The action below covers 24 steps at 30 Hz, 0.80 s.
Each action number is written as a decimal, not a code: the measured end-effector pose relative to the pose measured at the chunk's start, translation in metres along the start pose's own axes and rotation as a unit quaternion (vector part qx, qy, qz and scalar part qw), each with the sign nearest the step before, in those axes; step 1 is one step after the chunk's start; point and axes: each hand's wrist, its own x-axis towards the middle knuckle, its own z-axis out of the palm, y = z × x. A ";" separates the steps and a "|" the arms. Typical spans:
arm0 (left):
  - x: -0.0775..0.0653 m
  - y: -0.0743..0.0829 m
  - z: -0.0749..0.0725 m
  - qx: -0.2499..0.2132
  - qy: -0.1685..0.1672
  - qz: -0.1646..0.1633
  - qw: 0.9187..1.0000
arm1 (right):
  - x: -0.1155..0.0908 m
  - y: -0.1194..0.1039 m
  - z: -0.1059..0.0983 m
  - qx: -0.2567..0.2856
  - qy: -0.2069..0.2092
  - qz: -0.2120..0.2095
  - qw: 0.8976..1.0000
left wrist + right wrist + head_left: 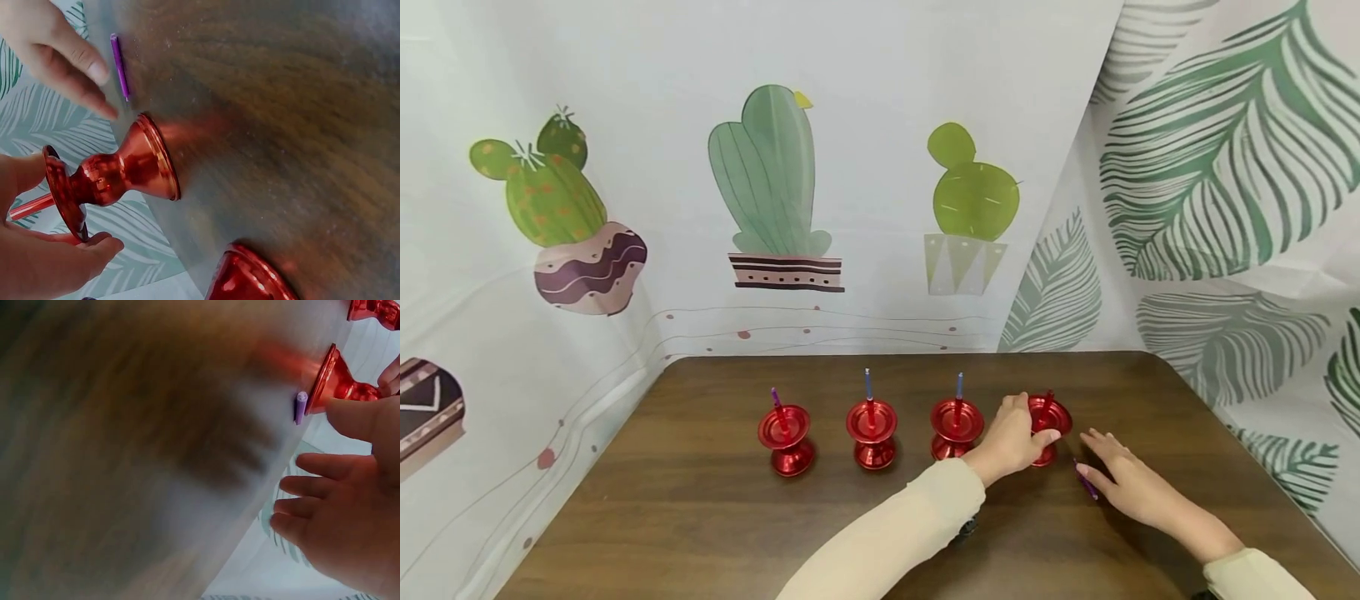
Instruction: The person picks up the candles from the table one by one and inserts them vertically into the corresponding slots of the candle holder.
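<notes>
My left hand (1013, 440) grips the dish rim of the rightmost red metal candle holder (1052, 414), thumb and fingers on opposite sides. In the left wrist view this candle holder (103, 178) stands upright on its flared base, a red tube (31, 206) rising from its dish. A thin purple candle (1088, 485) lies on the table just right of the base. Over and beside that candle hovers my right hand (1131, 483), fingers straight and spread, holding nothing. The right wrist view shows its thumb overlapping the holder's base, close to the purple candle (300, 407).
Left of my hands, three more red candle holders stand in a row: one with a purple candle (777, 400), two with blue candles (868, 385). The brown wooden table (700, 517) ends at a patterned cloth (880, 208) with cacti and leaves.
</notes>
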 end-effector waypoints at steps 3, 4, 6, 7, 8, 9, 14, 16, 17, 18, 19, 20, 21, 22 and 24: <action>0.001 0.001 0.000 0.027 -0.001 0.002 1.000 | -0.001 0.001 0.001 -0.023 -0.030 0.007 0.999; 0.001 0.001 -0.001 0.031 -0.002 0.002 1.000 | -0.001 0.000 0.001 -0.030 -0.038 0.007 0.999; 0.001 0.001 -0.001 0.036 -0.004 0.000 0.999 | -0.001 0.000 0.001 -0.040 -0.051 0.006 0.998; 0.001 0.001 -0.002 0.037 -0.004 0.000 0.999 | -0.002 0.000 0.001 -0.043 -0.052 0.003 0.998; 0.001 0.001 -0.002 0.036 -0.005 -0.002 0.999 | -0.002 -0.001 0.001 -0.044 -0.051 -0.001 0.998; 0.001 0.001 -0.002 0.035 -0.006 -0.003 0.999 | -0.002 -0.002 0.002 -0.044 -0.049 -0.004 0.998; 0.000 0.000 -0.003 0.029 -0.005 -0.005 1.000 | 0.001 -0.007 0.002 -0.047 -0.009 -0.027 0.998; -0.001 0.000 -0.003 0.029 -0.004 -0.003 1.000 | 0.002 -0.008 0.002 -0.049 0.013 -0.031 0.998; -0.001 0.000 -0.003 0.029 -0.005 -0.002 1.000 | 0.003 -0.008 0.002 -0.049 0.023 -0.031 0.998; -0.002 0.000 -0.003 0.029 -0.004 -0.001 1.000 | 0.003 -0.009 0.002 -0.047 0.031 -0.028 0.998; -0.001 0.000 -0.002 0.031 -0.003 -0.001 1.000 | 0.004 -0.009 0.002 -0.045 0.036 -0.025 0.998; -0.001 0.000 -0.002 0.033 -0.002 -0.001 0.999 | 0.004 -0.010 0.002 -0.044 0.040 -0.022 0.998; -0.001 0.001 -0.002 0.037 0.000 0.000 0.999 | 0.005 -0.010 0.002 -0.042 0.042 -0.021 0.998; -0.001 0.001 -0.001 0.040 0.001 0.000 0.999 | 0.005 -0.011 0.002 -0.040 0.043 -0.019 0.998; 0.000 0.001 -0.001 0.046 0.004 0.001 0.999 | 0.006 -0.012 0.003 -0.036 0.040 -0.018 0.998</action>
